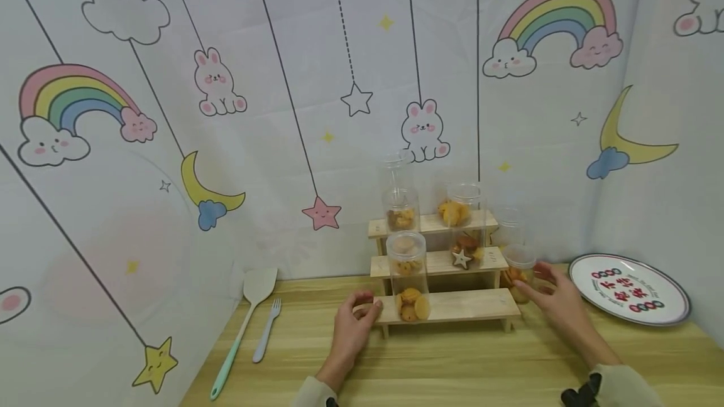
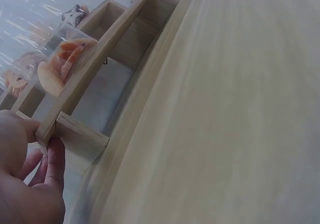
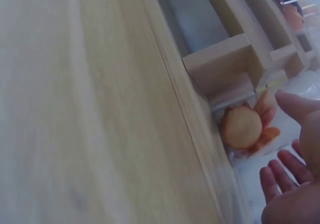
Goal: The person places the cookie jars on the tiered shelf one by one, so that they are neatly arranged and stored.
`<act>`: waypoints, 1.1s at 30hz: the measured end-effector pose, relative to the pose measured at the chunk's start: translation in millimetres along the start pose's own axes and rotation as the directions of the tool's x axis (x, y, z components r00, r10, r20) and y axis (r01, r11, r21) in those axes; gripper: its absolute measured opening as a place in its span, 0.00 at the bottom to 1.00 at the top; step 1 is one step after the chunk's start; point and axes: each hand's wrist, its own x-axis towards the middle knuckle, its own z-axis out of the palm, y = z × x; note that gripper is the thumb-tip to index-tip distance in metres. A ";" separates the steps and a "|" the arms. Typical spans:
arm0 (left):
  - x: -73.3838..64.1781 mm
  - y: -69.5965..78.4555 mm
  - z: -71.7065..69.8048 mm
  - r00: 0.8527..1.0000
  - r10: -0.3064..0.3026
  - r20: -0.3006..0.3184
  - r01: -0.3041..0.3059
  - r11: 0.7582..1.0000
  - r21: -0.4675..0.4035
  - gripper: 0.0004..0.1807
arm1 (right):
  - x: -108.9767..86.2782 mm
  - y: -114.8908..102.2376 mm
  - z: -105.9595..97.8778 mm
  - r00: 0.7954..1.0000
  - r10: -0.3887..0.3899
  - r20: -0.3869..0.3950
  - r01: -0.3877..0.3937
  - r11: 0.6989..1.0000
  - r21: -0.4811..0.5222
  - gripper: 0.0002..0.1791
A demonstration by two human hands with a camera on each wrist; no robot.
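My left hand (image 1: 351, 328) pinches the left end of the lowest step of a three-step wooden display stand (image 1: 475, 306). In the left wrist view its thumb lies over the board end and its fingers (image 2: 56, 166) curl underneath. On the stand's right side is my right hand (image 1: 557, 300), fingers spread loosely beside a clear jar of cookies (image 1: 517, 275). The right wrist view shows the thumb (image 3: 295, 104) close to that jar and the other fingers apart from it. Another clear jar (image 1: 410, 275) with cookies stands on the lowest step.
Further jars of cookies stand on the middle and top steps, among them one jar (image 1: 466, 231) holding a star-shaped cookie. A white plate (image 1: 670, 300) with red print lies at the right. At the left lie a spatula (image 1: 257, 284) and a fork (image 1: 266, 335). A printed cloth hangs behind.
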 end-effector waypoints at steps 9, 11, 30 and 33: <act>-0.8 -1.2 -1.1 0.999 -0.018 0.028 0.019 0.999 -0.038 0.22 | 4.3 1.3 5.3 1.000 -0.020 0.003 0.020 1.000 0.018 0.54; -0.9 -0.8 -1.7 0.999 -0.024 0.031 0.025 0.999 -0.034 0.22 | 3.8 1.8 6.4 0.999 -0.037 -0.008 0.037 0.999 0.031 0.53; -4.1 3.7 -0.2 0.999 -0.018 0.029 0.019 0.999 -0.036 0.22 | -13.2 1.9 2.3 0.988 -0.103 -0.112 0.109 0.993 0.049 0.45; -3.5 3.9 -1.0 0.999 -0.022 0.033 0.023 0.999 -0.036 0.22 | -15.2 0.2 -1.9 0.977 -0.137 -0.163 0.148 0.988 0.053 0.40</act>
